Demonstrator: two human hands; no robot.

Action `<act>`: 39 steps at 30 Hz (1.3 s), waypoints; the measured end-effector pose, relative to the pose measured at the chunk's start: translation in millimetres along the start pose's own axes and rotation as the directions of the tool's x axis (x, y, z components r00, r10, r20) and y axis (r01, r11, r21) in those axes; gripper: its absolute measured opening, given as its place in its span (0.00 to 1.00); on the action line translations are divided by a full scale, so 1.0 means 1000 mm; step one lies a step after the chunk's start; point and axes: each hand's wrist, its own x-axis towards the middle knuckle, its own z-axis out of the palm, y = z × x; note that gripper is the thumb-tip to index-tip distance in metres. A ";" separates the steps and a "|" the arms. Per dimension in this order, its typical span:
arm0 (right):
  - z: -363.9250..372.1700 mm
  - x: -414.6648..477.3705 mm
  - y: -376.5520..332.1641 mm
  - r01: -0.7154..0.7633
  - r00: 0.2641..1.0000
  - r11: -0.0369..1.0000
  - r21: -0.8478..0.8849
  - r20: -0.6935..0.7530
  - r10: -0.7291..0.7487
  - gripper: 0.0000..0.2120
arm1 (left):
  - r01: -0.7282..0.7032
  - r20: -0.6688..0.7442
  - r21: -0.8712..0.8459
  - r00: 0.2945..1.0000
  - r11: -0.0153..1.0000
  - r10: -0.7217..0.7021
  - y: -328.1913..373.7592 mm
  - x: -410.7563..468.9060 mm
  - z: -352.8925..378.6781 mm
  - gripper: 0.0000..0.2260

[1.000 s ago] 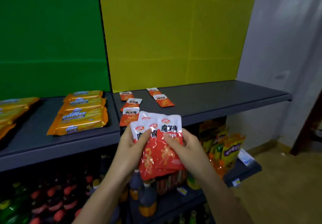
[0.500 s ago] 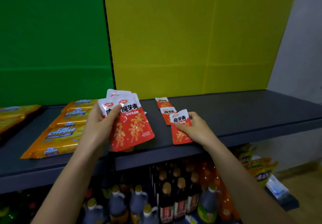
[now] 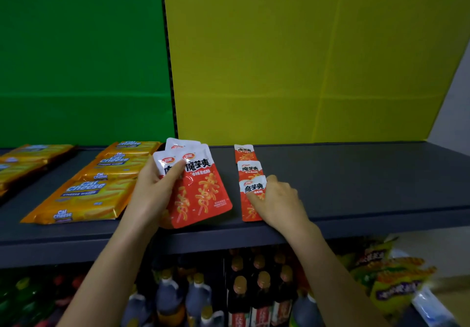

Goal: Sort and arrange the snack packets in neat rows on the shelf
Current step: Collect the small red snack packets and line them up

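In the middle of the frame the left hand (image 3: 152, 194) grips a bunch of packets (image 3: 201, 199), fanned out like cards. The thumb lies across their white tops and the fingers are curled behind them. These packets are flat, shiny plastic pouches, white at the top and red below, with black letters and orange squiggles. Their bottom edges are low over the front of the shelf (image 3: 356, 186), which is a long, smooth, dark grey board running across the frame. Just right of the middle, three smaller pouches of the same kind lie flat in a line that goes from back to front. The back packet (image 3: 243, 152) is near the wall, the middle packet (image 3: 250, 170) overlaps it, and the front packet (image 3: 250, 212) overlaps the middle one. The right hand (image 3: 279, 204) holds the front packet, with its thumb pressed on the packet's face and its fingers curled at the right edge. At the left, long yellow wafer packs (image 3: 84, 199) with a glossy wrap lie in a row. Behind the shelf stand a flat green board (image 3: 76, 59) and a flat yellow board (image 3: 305, 59). Along the bottom of the frame are dark bottles (image 3: 239, 288) with round orange caps.
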 end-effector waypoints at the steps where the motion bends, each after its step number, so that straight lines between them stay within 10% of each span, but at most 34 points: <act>1: -0.001 0.000 0.000 0.009 1.000 1.000 -0.024 -0.009 -0.009 0.20 | 0.004 -0.003 -0.010 1.000 1.000 -0.004 -0.001 0.001 0.002 0.02; 10: -0.025 -0.007 -0.001 0.098 0.989 0.962 -0.256 -0.085 -0.124 0.23 | 0.008 0.075 -0.067 0.997 0.998 -0.003 0.005 0.006 0.026 0.07; 15: -0.046 0.009 0.004 0.192 0.981 0.945 0.264 -0.024 -0.193 0.21 | -0.034 0.164 -0.048 0.986 0.998 0.041 0.007 0.015 0.059 0.11; 28: -0.085 0.112 0.114 0.201 0.979 0.736 0.646 -0.121 -0.162 0.15 | 0.077 0.170 0.009 0.982 0.997 -0.077 0.020 0.059 0.166 0.03; 39: -0.040 0.204 0.178 -0.053 0.994 0.971 0.234 0.105 0.029 0.23 | 0.278 0.015 0.089 0.960 0.957 -0.280 0.008 0.077 0.170 0.04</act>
